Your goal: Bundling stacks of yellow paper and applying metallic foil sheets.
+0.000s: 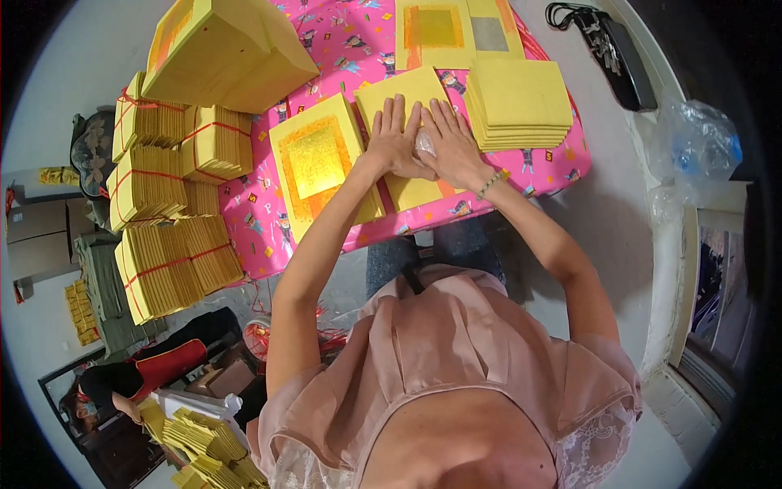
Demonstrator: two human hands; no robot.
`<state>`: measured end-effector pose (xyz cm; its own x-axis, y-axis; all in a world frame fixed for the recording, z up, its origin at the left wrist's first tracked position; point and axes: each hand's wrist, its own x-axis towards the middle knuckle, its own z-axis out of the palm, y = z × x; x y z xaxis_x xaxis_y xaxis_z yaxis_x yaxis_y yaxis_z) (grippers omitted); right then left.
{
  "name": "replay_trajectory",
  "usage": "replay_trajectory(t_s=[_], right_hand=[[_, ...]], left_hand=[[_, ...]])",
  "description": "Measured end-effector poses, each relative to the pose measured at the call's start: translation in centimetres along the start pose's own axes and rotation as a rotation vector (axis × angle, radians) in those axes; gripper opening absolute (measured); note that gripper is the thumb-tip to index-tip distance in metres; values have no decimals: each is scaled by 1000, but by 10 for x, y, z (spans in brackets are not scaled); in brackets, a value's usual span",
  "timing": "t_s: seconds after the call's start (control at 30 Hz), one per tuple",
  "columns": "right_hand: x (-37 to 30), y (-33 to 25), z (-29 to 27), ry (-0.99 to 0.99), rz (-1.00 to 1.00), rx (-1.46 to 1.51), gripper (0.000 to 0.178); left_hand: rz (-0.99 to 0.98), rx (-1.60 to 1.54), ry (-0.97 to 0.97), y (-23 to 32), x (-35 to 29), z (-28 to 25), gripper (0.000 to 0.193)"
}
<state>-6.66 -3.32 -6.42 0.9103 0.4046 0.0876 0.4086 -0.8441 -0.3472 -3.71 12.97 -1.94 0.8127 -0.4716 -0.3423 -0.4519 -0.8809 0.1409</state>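
My left hand (396,145) lies flat with its fingers stretched on yellow joss paper (405,83) in front of me. Beside it my right hand (450,148), a beaded bracelet at its wrist, also presses flat, fingers extended; the two hands meet at the thumbs. A small pale, shiny patch (424,143) shows between them, too covered to name. Left of the hands rests joss paper with a gold foil square (318,165) in an orange border. To the right sits a neat stack of folded yellow paper (519,104).
A pink patterned cloth (358,236) covers the table. Bundles tied with red string (175,265) and a big yellow block (236,61) line its left side. More foil sheets (436,31) lie at the far edge. A co-worker (155,367) handles yellow paper at lower left.
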Motion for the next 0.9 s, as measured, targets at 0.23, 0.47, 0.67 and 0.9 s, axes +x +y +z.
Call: replay_trajectory(t_s=[0.23,0.47,0.67,0.9], right_hand=[[-4,3,10,81,-19,-28,76],[0,-4,-1,65,-33,-125,68],[28,-14,-20,59,-110,-363,46],[47,10,0,246,-307,-554,27]], left_hand=[[-174,101,178,19,-37,23,114],[-148,120,107,10,-30,34,116],[-89,206,48,2,-25,18,88],[-77,-217,293,-10,-24,-20,49]])
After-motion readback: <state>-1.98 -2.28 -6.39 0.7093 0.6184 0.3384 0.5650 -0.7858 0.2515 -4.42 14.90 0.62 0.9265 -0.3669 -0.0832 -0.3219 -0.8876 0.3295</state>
